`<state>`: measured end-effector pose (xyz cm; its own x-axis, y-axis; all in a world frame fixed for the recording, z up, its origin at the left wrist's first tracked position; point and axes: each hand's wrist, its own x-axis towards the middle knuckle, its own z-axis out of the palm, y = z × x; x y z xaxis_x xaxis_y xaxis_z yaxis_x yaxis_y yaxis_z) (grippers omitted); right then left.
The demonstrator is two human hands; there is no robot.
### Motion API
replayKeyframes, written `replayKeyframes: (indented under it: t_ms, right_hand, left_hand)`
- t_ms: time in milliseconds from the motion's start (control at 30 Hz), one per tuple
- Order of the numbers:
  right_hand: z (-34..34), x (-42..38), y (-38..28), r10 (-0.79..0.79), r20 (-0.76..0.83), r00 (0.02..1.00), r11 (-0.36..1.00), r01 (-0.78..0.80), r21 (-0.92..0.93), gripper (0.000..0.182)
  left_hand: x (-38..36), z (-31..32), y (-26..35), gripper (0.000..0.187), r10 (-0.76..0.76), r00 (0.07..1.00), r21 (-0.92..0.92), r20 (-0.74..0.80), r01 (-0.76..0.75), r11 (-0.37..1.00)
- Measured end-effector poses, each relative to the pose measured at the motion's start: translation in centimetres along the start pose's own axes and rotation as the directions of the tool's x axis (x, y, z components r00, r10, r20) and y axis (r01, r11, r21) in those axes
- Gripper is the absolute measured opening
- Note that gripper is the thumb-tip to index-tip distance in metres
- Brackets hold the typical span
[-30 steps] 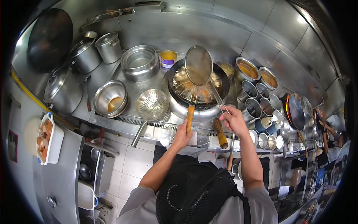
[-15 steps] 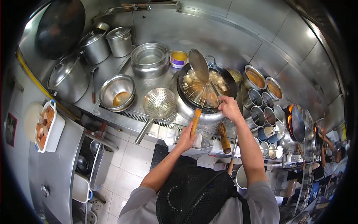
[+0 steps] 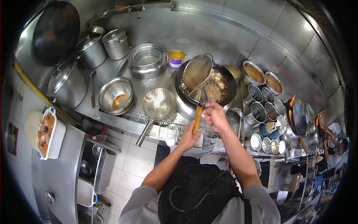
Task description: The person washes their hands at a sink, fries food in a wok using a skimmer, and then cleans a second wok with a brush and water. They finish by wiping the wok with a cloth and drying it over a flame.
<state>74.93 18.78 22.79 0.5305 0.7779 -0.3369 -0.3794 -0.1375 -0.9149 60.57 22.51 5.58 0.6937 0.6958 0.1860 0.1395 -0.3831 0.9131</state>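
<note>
My left hand is closed around the wooden handle of a wire skimmer. The skimmer's wire basket hangs over the near side of a black wok. My right hand grips the handle of a round fine-mesh strainer, raised over the wok's left side and partly covering the skimmer. Pale bits and brown liquid show in the wok, though the tools hide part of them. Left of the wok, a perforated metal strainer rests on the stove top.
A steel bowl of brown liquid, a water pot and a yellow-and-purple can stand left of the wok. To the right are several metal cups and a second wok by flames. Another person works far right.
My right hand has moved left and slightly down, close to my left hand. The strainer has shifted and turned its round face toward me. My right forearm now covers where a bamboo brush lay.
</note>
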Motion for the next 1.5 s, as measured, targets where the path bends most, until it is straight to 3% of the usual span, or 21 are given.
replayKeyframes:
  t_ms: [167,233,267,333,433,500,567,700,767,800,833,900,933,1000,1233,1300,1367,1433,1467,1500]
  right_hand:
    - [2.0,2.6,2.0,-0.056,-0.085,0.995,0.986,0.042,-0.161,0.036]
    - [1.6,4.6,2.7,-0.29,-0.156,0.944,0.774,0.135,-0.619,0.035]
    - [0.8,6.4,3.5,-0.288,-0.156,0.945,0.774,0.134,-0.619,0.035]
    - [-1.7,10.2,5.4,-0.551,-0.102,0.828,0.563,0.279,-0.778,0.039]
    - [-5.0,12.0,5.7,-0.537,-0.157,0.829,0.666,0.302,-0.682,0.04]
    - [-6.5,8.8,2.5,-0.478,-0.112,0.871,0.641,0.259,-0.723,0.036]
    - [-6.6,3.4,-2.5,-0.533,0.038,0.845,0.434,0.312,-0.845,0.038]
    - [-9.3,-1.4,-8.6,-0.462,0.261,0.847,0.229,0.399,-0.888,0.038]
    - [-8.9,-4.1,-12.0,-0.359,0.282,0.89,0.134,0.348,-0.928,0.036]
    - [-11.1,-3.1,-12.0,-0.424,0.392,0.817,0.046,0.451,-0.891,0.035]
    - [-9.0,-5.1,-14.3,-0.316,0.317,0.894,-0.007,0.332,-0.943,0.036]
    - [-9.3,-5.0,-15.3,-0.297,0.352,0.888,-0.181,0.309,-0.934,0.036]
    - [-9.1,-4.6,-15.5,-0.3,0.351,0.887,-0.181,0.308,-0.934,0.036]
    - [-8.7,-3.7,-15.8,-0.252,0.369,0.895,-0.371,0.263,-0.891,0.037]
    - [-9.0,-0.2,-14.5,-0.237,0.296,0.925,-0.306,0.218,-0.927,0.039]
    - [-10.7,-0.3,-14.0,-0.287,0.275,0.918,-0.237,0.21,-0.949,0.039]
    - [-11.5,-1.0,-13.6,-0.299,0.34,0.892,-0.203,0.288,-0.936,0.038]
    - [-11.6,-2.5,-13.4,-0.354,0.3,0.886,-0.045,0.304,-0.952,0.038]
    - [-11.2,-2.9,-13.4,-0.355,0.297,0.887,-0.043,0.302,-0.952,0.038]
    - [-10.7,-3.3,-13.3,-0.34,0.251,0.906,0.096,0.299,-0.949,0.038]
  left_hand:
    - [-0.7,-0.9,-0.7,0.077,-0.027,0.999,-0.019,0.022,0.027,0.999]
    - [-1.0,-1.3,-0.9,0.077,-0.019,1.0,0.021,0.02,0.019,1.0]
    - [-1.2,-1.5,-1.0,0.076,-0.011,1.0,0.056,0.017,0.01,0.998]
    - [-1.3,-1.6,-1.7,0.075,-0.01,1.0,0.056,0.003,0.01,0.998]
    - [-1.1,-2.5,-1.9,0.071,-0.003,1.0,0.043,-0.027,0.004,0.999]
    - [-1.3,-3.2,-1.8,0.069,-0.011,0.999,0.031,-0.035,0.012,0.999]
    - [-1.1,-3.8,-1.9,0.066,-0.028,0.998,0.04,-0.049,0.03,0.999]
    - [-1.0,-4.1,-1.7,0.065,-0.024,0.998,0.049,-0.065,0.028,0.998]
    - [-1.0,-3.9,-1.5,0.064,-0.026,0.998,0.038,-0.064,0.029,0.999]
    - [-1.0,-3.9,-1.5,0.064,-0.028,0.998,0.029,-0.063,0.029,0.999]
    - [-1.0,-3.9,-1.5,0.064,-0.029,0.997,0.031,-0.066,0.031,0.999]
    - [-1.1,-4.0,-1.2,0.064,-0.03,0.998,0.043,-0.061,0.033,0.999]
    - [-1.1,-3.9,-1.0,0.064,-0.028,0.998,0.044,-0.06,0.031,0.999]
    - [-1.0,-3.7,-0.5,0.065,-0.03,0.997,0.043,-0.071,0.033,0.999]
    - [-0.8,-1.8,0.6,0.067,-0.059,0.997,-0.029,-0.04,0.058,0.998]
    - [-0.6,-1.0,1.2,0.068,0.023,0.999,0.016,-0.034,-0.022,1.0]
    - [-0.3,-1.1,2.5,0.068,-0.018,1.0,0.015,-0.012,0.019,1.0]
    - [0.1,-1.1,3.2,0.066,-0.035,0.999,-0.002,-0.013,0.035,0.999]
    - [0.3,-1.1,3.4,0.066,-0.035,0.999,-0.001,-0.01,0.035,0.999]
    - [0.5,-1.0,3.7,0.066,-0.039,0.999,0.006,-0.003,0.039,0.999]
